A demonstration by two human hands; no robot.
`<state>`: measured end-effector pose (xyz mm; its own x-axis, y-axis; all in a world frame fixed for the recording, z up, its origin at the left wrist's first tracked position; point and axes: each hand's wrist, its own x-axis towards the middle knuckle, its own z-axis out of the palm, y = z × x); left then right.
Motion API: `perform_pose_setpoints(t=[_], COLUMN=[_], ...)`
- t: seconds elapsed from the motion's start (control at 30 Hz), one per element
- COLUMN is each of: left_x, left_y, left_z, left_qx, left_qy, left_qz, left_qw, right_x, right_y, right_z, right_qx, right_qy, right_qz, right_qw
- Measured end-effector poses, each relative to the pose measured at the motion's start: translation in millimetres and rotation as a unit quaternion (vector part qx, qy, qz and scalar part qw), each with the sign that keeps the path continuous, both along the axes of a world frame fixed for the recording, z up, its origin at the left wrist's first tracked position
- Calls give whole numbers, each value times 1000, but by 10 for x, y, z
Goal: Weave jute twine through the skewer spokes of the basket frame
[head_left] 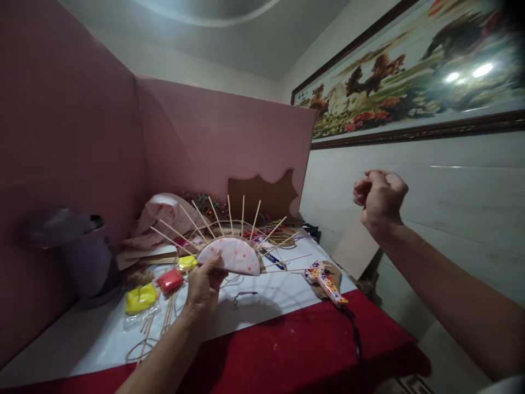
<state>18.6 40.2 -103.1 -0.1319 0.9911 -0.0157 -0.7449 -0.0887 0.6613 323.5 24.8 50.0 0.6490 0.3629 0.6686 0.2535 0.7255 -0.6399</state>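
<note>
My left hand (205, 282) grips a half-round craft piece (233, 256) by its lower left edge, thumb on the front. Pale cloth with coloured dots covers its face. Several thin wooden sticks (230, 214) fan out from its curved rim, and brown twine runs along them. My right hand (380, 197) is raised well off to the right, in front of the tiled wall. Its fingers are curled closed, and I cannot make out whether something thin is in them. Below it, a dotted glue gun (324, 282) lies on a piece of cardboard.
Yellow (141, 299) and red (169, 280) clay packs lie left, near loose sticks (168, 309). A purple bin (92, 257) stands far left. Behind are crumpled pink cloth (164, 210), a blue cutter (274, 259) and cut brown cardboard (262, 194). A red cloth (287, 350) covers the table's front.
</note>
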Motion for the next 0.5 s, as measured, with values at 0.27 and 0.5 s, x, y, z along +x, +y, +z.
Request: perform_pose_setpoints(t=[0.27, 0.5], left_x=[-38, -54], left_y=[-4, -8], left_z=[63, 107], left_qx=[0, -10], left_qy=[-25, -38], left_qz=[0, 4], left_qw=[1000, 999], right_x=[98, -42], right_y=[100, 7], right_z=[-323, -617], right_qx=[-148, -358], right_qy=[-46, -154], right_qz=[9, 111], right_qw=[988, 914])
